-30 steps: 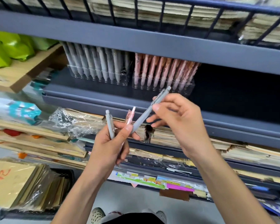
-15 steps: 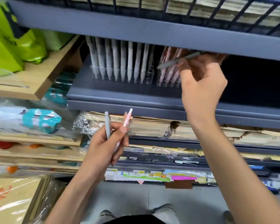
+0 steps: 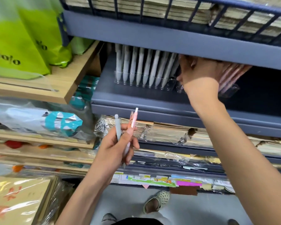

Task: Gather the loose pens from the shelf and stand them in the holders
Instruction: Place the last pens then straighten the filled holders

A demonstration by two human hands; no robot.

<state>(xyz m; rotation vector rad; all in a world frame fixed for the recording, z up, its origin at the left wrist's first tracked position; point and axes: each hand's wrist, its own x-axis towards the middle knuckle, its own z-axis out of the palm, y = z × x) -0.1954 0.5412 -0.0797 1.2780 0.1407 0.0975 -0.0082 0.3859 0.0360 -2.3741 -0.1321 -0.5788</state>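
Grey pen (image 3: 118,128) and pink pen (image 3: 134,119) gripped in left hand (image 3: 114,148), right hand (image 3: 197,73) seemingly at clear holder (image 3: 229,92), its grip unclear

a: any writing you can make out?
b: on the green bag (image 3: 19,46) at top left, dark letters low down look like "olo", beside a bigger round letter cut off at the edge. a smaller print of the same sort sits on its creased side.
a: the brown wrapped pack (image 3: 18,200) at bottom left?
b: red brush characters under shiny film, i can't read them.
a: the label strip (image 3: 152,180) on the low shelf edge?
b: coloured but blurred. the pink pen (image 3: 134,118) in the left hand (image 3: 113,148) has an orange mark, too small to tell.
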